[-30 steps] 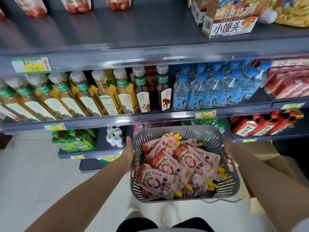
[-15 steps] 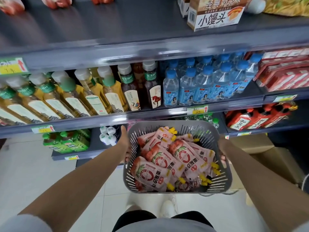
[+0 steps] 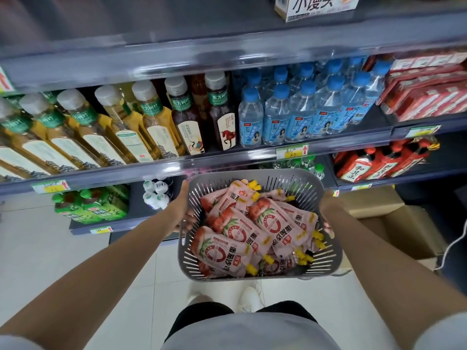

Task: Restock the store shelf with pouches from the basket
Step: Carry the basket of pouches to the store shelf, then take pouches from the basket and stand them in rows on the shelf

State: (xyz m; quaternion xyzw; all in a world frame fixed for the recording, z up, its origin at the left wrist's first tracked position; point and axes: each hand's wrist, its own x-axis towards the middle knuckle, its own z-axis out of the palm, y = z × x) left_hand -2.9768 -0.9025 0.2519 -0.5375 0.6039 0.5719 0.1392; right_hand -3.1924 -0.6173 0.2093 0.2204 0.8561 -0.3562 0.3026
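A grey slotted plastic basket (image 3: 326, 263) hangs at waist height in front of the shelves, held between both hands. It is piled with several pink pouches (image 3: 222, 251) printed with red tomatoes and fitted with yellow caps. My left hand (image 3: 183, 205) grips the basket's left rim, fingers curled under it. My right hand (image 3: 327, 200) clasps the right rim, mostly hidden behind the basket wall. The top shelf (image 3: 177, 24) is a wide dark board, bare on its left and middle.
Tea bottles (image 3: 151, 122) and blue-capped water bottles (image 3: 300, 114) fill the middle shelf. Red packs (image 3: 427, 89) sit at the right, green bottles (image 3: 91, 205) low left. A cardboard box (image 3: 404, 223) stands on the floor right. A carton (image 3: 318, 6) sits on the top shelf.
The view has tilted down and shifted, so the shelves sit higher in frame. The basket stays gripped by both hands and has come slightly lower and closer to my body.
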